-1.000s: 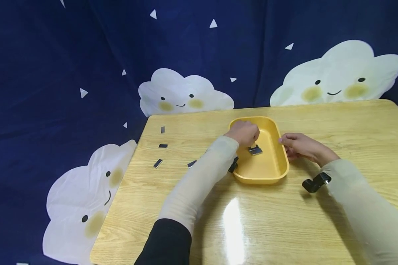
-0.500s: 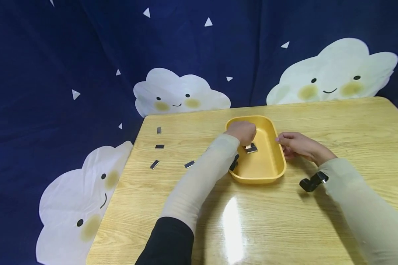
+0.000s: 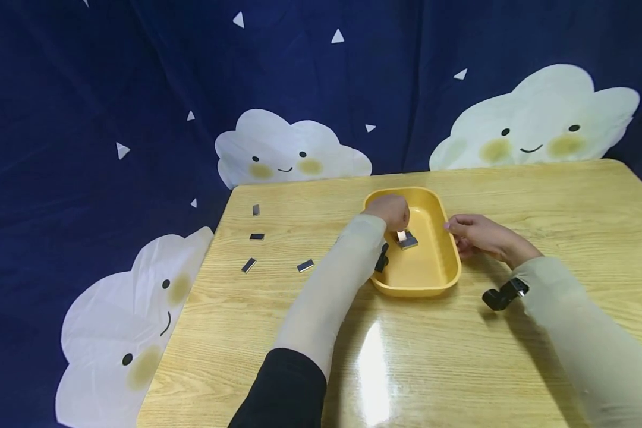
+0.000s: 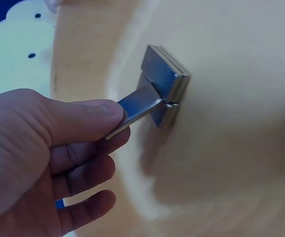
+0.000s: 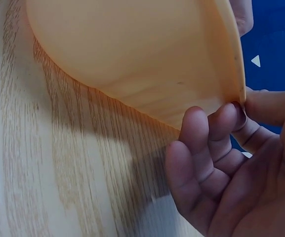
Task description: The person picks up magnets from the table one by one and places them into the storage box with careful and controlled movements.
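My left hand (image 3: pixel 388 212) reaches into a yellow-orange plastic tray (image 3: pixel 418 292). In the left wrist view, its thumb and index finger pinch one flat silvery metal block (image 4: pixel 136 106); the other fingers are loosely curled. The block's far end meets a small stack of similar metal blocks (image 4: pixel 164 74) at an angle, the pieces looking stuck together like magnets. My right hand (image 3: pixel 480 233) grips the tray's right rim. In the right wrist view, its thumb lies at the rim and its fingers curl under the tray's outer wall (image 5: pixel 132 59).
Several more flat metal blocks lie apart left of the tray: one dark block (image 3: pixel 305 266) near the left forearm, others such as another block (image 3: pixel 248 265) farther left. The wooden table (image 3: pixel 235 333) ends before a dark blue curtain (image 3: pixel 299 59) with cloud prints.
My left hand has drawn slightly left while pinching the block, and the stack has turned a little in the tray. My right hand keeps its grip on the rim. The head view has shifted slightly.
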The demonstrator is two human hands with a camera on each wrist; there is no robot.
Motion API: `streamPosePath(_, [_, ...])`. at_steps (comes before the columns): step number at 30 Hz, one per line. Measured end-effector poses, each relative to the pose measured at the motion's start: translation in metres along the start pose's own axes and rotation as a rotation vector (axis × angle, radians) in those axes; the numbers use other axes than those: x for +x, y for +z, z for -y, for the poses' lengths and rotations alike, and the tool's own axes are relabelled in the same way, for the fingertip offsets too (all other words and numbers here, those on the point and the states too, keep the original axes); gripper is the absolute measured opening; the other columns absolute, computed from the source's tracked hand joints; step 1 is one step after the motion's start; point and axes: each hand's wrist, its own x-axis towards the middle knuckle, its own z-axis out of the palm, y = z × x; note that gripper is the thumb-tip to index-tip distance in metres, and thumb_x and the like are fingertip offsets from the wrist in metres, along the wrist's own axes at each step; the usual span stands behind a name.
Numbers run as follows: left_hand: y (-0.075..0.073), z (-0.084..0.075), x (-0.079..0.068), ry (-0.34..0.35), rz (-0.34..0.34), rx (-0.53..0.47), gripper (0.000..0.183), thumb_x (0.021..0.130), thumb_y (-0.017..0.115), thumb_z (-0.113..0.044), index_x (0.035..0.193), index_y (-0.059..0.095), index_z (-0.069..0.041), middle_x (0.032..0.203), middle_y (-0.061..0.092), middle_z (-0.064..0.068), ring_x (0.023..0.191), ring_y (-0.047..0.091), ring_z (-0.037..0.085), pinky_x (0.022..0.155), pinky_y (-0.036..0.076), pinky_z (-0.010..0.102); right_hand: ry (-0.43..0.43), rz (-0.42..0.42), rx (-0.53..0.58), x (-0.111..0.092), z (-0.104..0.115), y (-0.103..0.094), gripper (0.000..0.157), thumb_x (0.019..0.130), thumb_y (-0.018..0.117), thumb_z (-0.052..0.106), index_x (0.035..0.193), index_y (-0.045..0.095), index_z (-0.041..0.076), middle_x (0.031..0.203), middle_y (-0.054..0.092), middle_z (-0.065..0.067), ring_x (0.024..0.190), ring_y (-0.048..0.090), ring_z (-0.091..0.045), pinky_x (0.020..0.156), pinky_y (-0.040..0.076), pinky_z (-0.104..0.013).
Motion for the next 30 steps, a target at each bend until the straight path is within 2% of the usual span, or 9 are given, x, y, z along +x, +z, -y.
streamPosePath(6, [0.006,0.006,0.000,-0.043,0.008,-0.025,0.037,0.093,0.058,-0.015,0.057,0.052,-0.020,0.057,0.043,-0.007,0.058,0.039,0.010,0.057,0.034,0.019,0.006,-0.003,0.000,0.002,-0.001,0.001,0.022,0.106,0.043,0.027,0.101,0.052,0.007,0.079,0.052,0.003,0.069,0.060,-0.008,0.067,0.057,-0.029])
streamPosePath(11, [0.011,0.008,-0.003,-0.091,0.013,-0.015,0.021,0.093,0.062,-0.020,0.074,0.068,-0.019,0.072,0.058,-0.008,0.067,0.048,0.009,0.064,0.040,0.020,0.006,-0.002,-0.009,0.002,0.001,0.002,0.022,0.106,0.044,0.027,0.101,0.052,0.007,0.079,0.052,0.003,0.069,0.060,-0.008,0.068,0.057,-0.030])
streamPosePath(14, [0.012,0.008,-0.004,-0.102,0.009,-0.006,0.016,0.094,0.062,-0.021,0.082,0.073,-0.019,0.077,0.061,-0.009,0.070,0.050,0.009,0.065,0.040,0.021,0.010,-0.001,-0.016,0.002,0.002,0.001,0.023,0.107,0.043,0.028,0.102,0.052,0.007,0.079,0.052,0.002,0.070,0.061,-0.009,0.068,0.058,-0.031])
streamPosePath(19, [0.013,0.009,0.000,-0.124,0.015,-0.022,0.018,0.092,0.063,-0.020,0.075,0.070,-0.020,0.075,0.061,-0.009,0.068,0.050,0.009,0.061,0.039,0.021,0.010,0.000,-0.015,0.002,0.004,0.002,0.023,0.106,0.043,0.028,0.100,0.052,0.008,0.079,0.052,0.002,0.070,0.061,-0.009,0.069,0.058,-0.031])
streamPosePath(24, [0.012,0.011,0.003,-0.134,0.023,-0.051,0.030,0.092,0.063,-0.020,0.063,0.057,-0.021,0.065,0.051,-0.007,0.062,0.046,0.010,0.056,0.036,0.021,0.002,0.005,-0.010,0.001,0.004,0.002,0.023,0.106,0.044,0.028,0.099,0.052,0.007,0.079,0.052,0.002,0.069,0.061,-0.009,0.068,0.057,-0.031])
streamPosePath(27, [0.010,0.010,0.003,-0.119,0.007,-0.062,0.030,0.093,0.063,-0.022,0.063,0.055,-0.021,0.063,0.049,-0.008,0.060,0.045,0.009,0.055,0.034,0.021,0.003,0.004,-0.011,0.000,0.003,0.001,0.023,0.106,0.044,0.027,0.100,0.052,0.007,0.079,0.051,0.002,0.069,0.061,-0.009,0.068,0.057,-0.031])
streamPosePath(30, [0.006,0.010,0.002,-0.081,-0.041,-0.041,0.024,0.094,0.062,-0.026,0.070,0.060,-0.020,0.068,0.054,-0.009,0.064,0.048,0.008,0.059,0.036,0.021,0.006,0.006,-0.010,0.000,0.001,0.001,0.024,0.106,0.043,0.027,0.100,0.051,0.006,0.079,0.051,0.002,0.070,0.061,-0.009,0.068,0.057,-0.031])
